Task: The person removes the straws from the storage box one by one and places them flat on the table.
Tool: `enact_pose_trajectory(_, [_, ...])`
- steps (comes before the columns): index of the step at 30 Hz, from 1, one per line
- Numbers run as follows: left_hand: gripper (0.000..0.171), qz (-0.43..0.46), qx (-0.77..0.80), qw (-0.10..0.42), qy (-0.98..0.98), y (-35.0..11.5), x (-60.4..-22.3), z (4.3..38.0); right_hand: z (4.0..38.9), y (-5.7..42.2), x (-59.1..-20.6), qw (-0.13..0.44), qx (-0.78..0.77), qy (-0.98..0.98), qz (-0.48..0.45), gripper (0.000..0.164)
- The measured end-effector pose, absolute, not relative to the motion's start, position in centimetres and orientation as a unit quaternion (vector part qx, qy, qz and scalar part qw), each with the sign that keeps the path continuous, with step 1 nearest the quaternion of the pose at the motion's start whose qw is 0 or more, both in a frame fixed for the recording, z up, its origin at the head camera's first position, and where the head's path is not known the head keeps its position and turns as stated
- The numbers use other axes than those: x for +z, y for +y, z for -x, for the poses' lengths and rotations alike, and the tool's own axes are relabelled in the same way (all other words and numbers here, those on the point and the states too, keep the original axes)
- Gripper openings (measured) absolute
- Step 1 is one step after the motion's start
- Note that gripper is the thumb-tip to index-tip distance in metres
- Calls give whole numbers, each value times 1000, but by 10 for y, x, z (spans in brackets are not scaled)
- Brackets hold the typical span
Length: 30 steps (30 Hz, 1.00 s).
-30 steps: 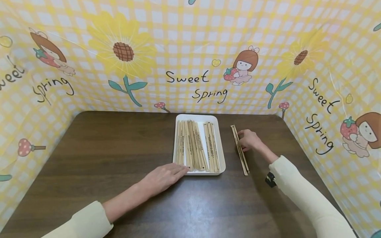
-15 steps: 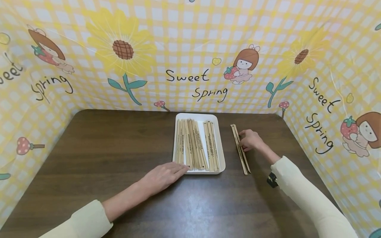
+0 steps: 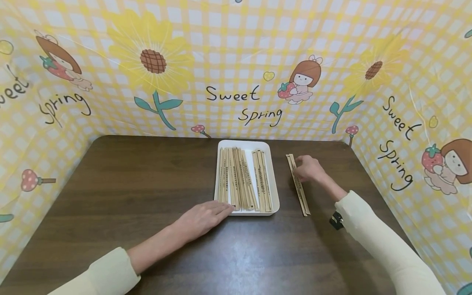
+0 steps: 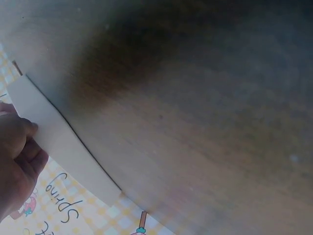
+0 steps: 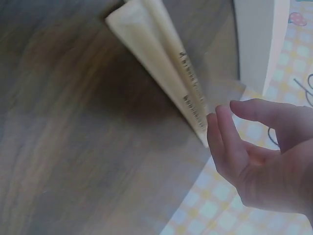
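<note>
Now left hand [image 3: 203,218] holds tray [image 3: 243,144], right hand [image 3: 310,169] at slim packets [image 3: 302,200].

A dark brown wood-grain tabletop [image 3: 140,180] catches a pale gleam, enclosed by yellow-checked cloth walls [image 3: 228,53] printed with sunflowers [image 3: 153,61].

Tabletop [image 3: 121,184] finished in softly glossy wood grain, tray [image 3: 273,180] shown in smooth, plastic-looking material, slim packets [image 3: 237,180] wrapped in matt, papery material, backdrop [image 3: 228,53] hung in creased cloth, sleeves [image 3: 112,270] of matt cloth
</note>
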State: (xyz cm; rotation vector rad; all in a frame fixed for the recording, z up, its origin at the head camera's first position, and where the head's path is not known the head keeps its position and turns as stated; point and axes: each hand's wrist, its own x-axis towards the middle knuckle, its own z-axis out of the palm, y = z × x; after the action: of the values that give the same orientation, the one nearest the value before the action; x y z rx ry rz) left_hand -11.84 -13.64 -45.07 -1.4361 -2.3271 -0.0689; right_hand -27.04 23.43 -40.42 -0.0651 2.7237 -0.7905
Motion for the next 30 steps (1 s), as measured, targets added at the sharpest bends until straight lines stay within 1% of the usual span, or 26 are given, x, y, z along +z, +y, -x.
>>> enact_pose_trajectory(3, [42, 514, -25, 201, -834, -136, -450, 118, 271, 227, -399, 145, -280, 949, 21, 62])
enact_pose_trajectory(10, [42, 515, -29, 203, -833, -136, -450, 118, 267, 206, -387, 165, -348, 923, 22, 64])
enact_pose_trajectory(17, [42, 514, -31, 203, -833, -136, -451, 118, 264, 183, -377, 166, -392, 904, 36, 62])
enact_pose_trajectory(30, [40, 514, -29, 197, -835, -136, -449, 118, 261, 157, -377, 160, -420, 891, 63, 58])
